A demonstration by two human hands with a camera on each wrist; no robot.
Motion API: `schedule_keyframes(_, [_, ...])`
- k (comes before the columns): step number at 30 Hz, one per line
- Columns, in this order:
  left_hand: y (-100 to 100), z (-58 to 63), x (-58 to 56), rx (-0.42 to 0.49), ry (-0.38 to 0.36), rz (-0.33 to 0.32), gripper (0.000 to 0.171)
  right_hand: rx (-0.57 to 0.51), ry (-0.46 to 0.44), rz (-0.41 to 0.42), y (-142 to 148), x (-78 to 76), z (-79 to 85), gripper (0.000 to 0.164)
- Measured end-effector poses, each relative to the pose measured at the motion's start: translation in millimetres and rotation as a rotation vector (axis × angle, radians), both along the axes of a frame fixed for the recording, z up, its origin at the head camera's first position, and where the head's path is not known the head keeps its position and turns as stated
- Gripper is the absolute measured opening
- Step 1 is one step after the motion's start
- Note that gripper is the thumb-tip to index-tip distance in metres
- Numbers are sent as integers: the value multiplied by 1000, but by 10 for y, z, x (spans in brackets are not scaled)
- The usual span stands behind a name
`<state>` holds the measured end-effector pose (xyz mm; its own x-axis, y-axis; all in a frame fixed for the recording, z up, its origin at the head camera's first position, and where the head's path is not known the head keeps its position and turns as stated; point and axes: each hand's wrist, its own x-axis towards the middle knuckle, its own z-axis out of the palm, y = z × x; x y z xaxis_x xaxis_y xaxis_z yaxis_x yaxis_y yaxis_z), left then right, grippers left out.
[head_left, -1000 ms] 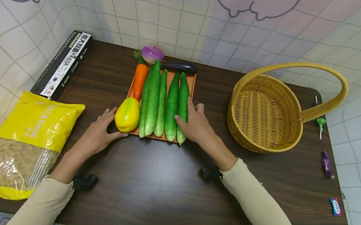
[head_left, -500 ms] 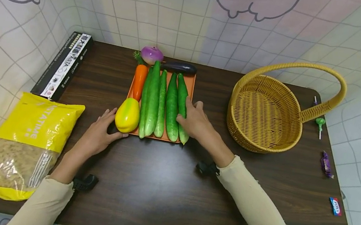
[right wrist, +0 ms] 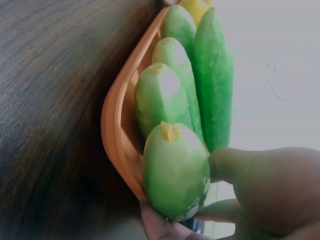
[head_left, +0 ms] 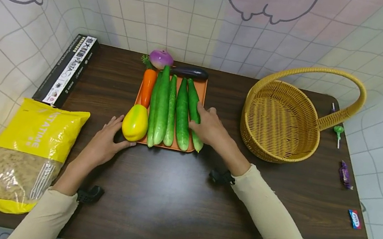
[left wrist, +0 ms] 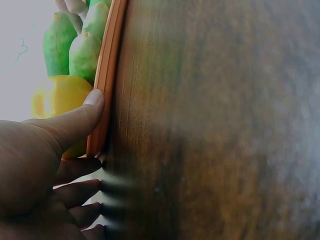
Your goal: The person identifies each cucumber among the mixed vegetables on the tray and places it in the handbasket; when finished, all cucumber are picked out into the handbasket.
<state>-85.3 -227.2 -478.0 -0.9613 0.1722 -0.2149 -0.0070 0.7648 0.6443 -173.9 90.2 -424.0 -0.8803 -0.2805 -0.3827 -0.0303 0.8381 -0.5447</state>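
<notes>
In the head view, an orange tray (head_left: pixel 200 92) bears several green cucumbers (head_left: pixel 161 111), a carrot (head_left: pixel 148 88), a smooth yellow oval fruit or vegetable (head_left: pixel 135 122) and a dark eggplant (head_left: pixel 190 72). My right hand (head_left: pixel 210 129) pinches the rightmost cucumber (right wrist: pixel 175 170), thumb on one side and fingers on the other. That cucumber slants, its near end over the tray's front right corner. At the front left corner rests my left hand (head_left: pixel 104 143), fingers spread beside the yellow piece. Its thumb (left wrist: pixel 93 102) touches the tray's rim in the left wrist view.
A purple onion (head_left: pixel 161 59) lies behind the tray. To the right stands a wicker basket (head_left: pixel 280 122) with a tall handle. A yellow pasta bag (head_left: pixel 26 156) and a black pasta box (head_left: pixel 66 70) lie at left. Wrapped sweets (head_left: pixel 346 175) line the right edge.
The rightmost cucumber's near end has swung right, away from its neighbour, with my right hand shifting slightly right too. The neighbouring cucumber has tilted a little. My left hand has stayed put.
</notes>
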Motion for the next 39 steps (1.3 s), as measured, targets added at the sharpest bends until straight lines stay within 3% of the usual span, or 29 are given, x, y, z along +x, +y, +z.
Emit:
schedule_keyframes(9, [9, 17, 7, -2, 3, -3, 88, -91, 15, 50, 175, 25, 8, 69])
schedule_keyframes(15, [9, 21, 11, -8, -2, -3, 89, -138, 21, 61, 331, 170, 72, 68])
schedule_keyframes(23, [15, 32, 9, -9, -8, -8, 90, -276, 24, 57, 658, 609, 395, 69])
schedule_keyframes(33, [6, 36, 9, -14, -11, -13, 90, -340, 15, 17, 1225, 1214, 709, 68])
schedule_keyframes(39, [9, 31, 6, -21, -13, -17, 90, -331, 22, -24, 1548, 1456, 868, 68])
